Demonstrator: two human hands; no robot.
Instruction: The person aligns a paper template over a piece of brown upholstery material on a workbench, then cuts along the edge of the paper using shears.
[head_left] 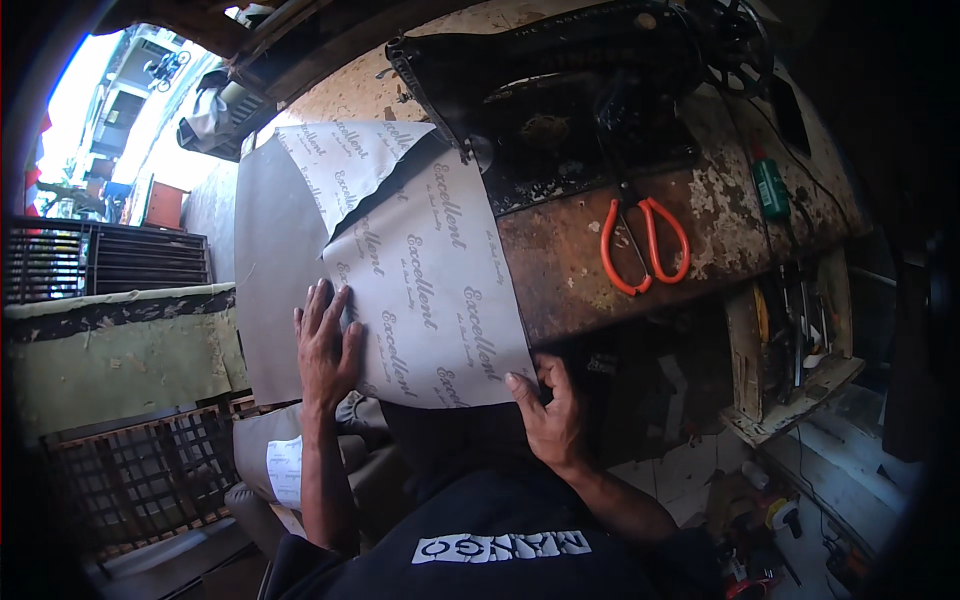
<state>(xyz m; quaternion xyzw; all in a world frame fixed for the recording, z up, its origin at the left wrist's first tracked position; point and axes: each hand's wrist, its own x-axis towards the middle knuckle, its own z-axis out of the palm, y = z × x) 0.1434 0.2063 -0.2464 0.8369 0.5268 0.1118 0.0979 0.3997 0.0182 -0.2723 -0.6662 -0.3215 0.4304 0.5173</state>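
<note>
A large white sheet with repeated grey lettering [440, 290] lies over the front edge of the table, in front of a black sewing machine [560, 110]. Its far left part is folded over, and a dark strip shows along the fold. Beneath it on the left is a plain grey sheet [265, 230]. My left hand [328, 345] rests on the white sheet's left edge, fingers stretched out and a little apart. At the near right corner my right hand [545, 400] pinches the sheet between thumb and fingers; some fingertips are hidden.
Orange-handled scissors [645, 245] and a green bottle with a red cap [770, 185] lie on the worn tabletop to the right. Below hangs an open wooden drawer [795, 390] of tools. A patterned piece [285, 470] sits low left. Dark slatted railing [110, 260] stands at left.
</note>
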